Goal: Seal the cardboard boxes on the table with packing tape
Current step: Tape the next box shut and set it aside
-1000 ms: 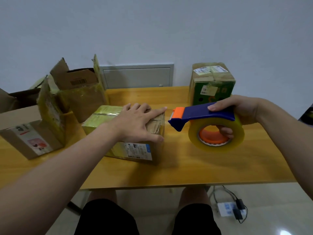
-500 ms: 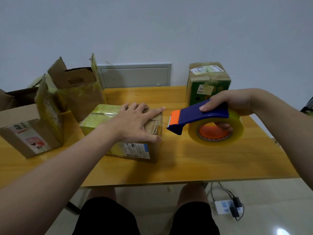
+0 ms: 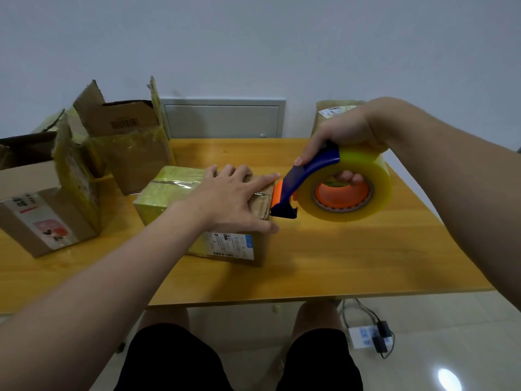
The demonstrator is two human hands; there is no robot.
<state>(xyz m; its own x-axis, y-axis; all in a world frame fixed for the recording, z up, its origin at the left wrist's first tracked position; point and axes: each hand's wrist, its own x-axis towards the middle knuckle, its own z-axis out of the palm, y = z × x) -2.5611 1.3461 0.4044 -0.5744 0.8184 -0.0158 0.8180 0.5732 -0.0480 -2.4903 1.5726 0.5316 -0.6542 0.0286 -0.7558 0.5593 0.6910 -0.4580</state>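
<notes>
While the left hand [image 3: 231,200] lies flat on the closed box [image 3: 169,193] on the table [image 3: 352,258], the right hand [image 3: 344,134] grips the tape dispenser [image 3: 311,173].
Its blue nose touches the box's right end, beside the left hand's straight, spread fingers [image 3: 262,181]. Two open cartons [image 3: 127,153] stand left of the box; another carton [image 3: 328,112], behind it to the right, is mostly hidden by the right wrist.

The right hand [image 3: 345,136] hides most of the far box [image 3: 329,108] behind it.

Your left hand [image 3: 234,198] lies flat, fingers spread and pressing down; your right hand [image 3: 342,136] is curled tight, wrist bent down.
</notes>
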